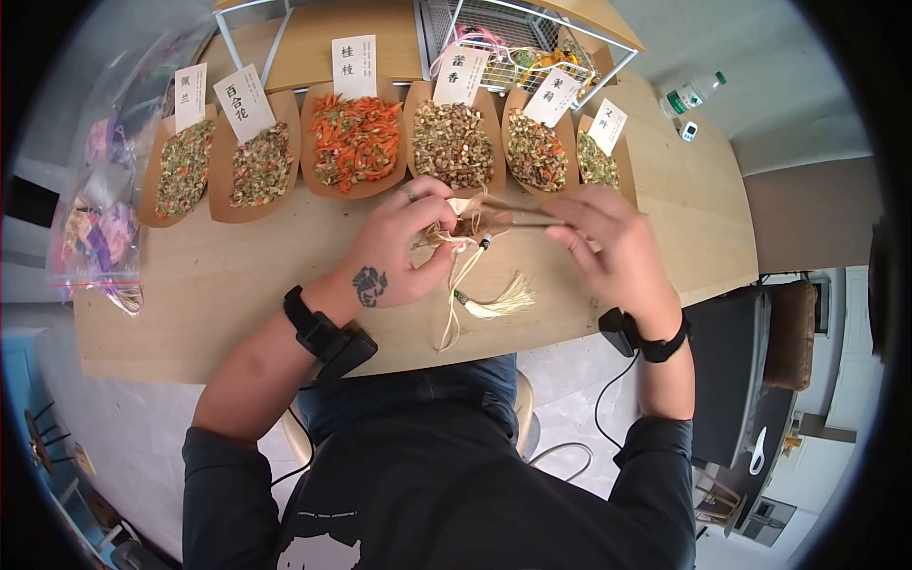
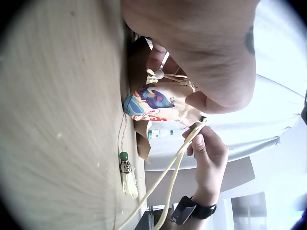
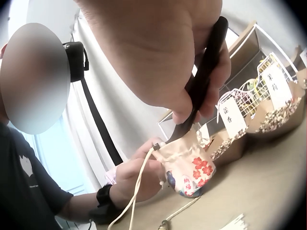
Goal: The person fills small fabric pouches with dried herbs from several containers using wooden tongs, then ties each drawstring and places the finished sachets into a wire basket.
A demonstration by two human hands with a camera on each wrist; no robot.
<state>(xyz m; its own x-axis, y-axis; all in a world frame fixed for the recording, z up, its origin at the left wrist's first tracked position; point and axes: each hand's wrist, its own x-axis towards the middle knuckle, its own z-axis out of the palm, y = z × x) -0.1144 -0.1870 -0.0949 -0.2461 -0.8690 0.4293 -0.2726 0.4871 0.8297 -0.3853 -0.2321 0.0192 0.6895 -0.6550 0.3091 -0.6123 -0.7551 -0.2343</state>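
Observation:
My left hand (image 1: 404, 242) grips a small cream drawstring pouch (image 3: 189, 167) near its gathered mouth. Red flowers and a blue patterned figure are printed on the cloth. From the right, my right hand (image 1: 608, 237) holds a dark, long-handled wooden tool (image 3: 206, 67), and its lower end goes down into the pouch's mouth, where the tip is hidden. Pale cords (image 2: 175, 172) hang from the neck of the pouch. A cream tassel (image 1: 503, 299) with a green bead (image 2: 123, 155) trails from its bottom, lying on the table.
Several brown paper trays of dried herbs line the table (image 1: 237, 313) behind the hands, among them one of orange-red pieces (image 1: 356, 142), each with a white label card. A plastic bag (image 1: 100, 218) lies left, a bottle (image 1: 693, 93) back right. A wire basket (image 1: 522, 62) stands behind.

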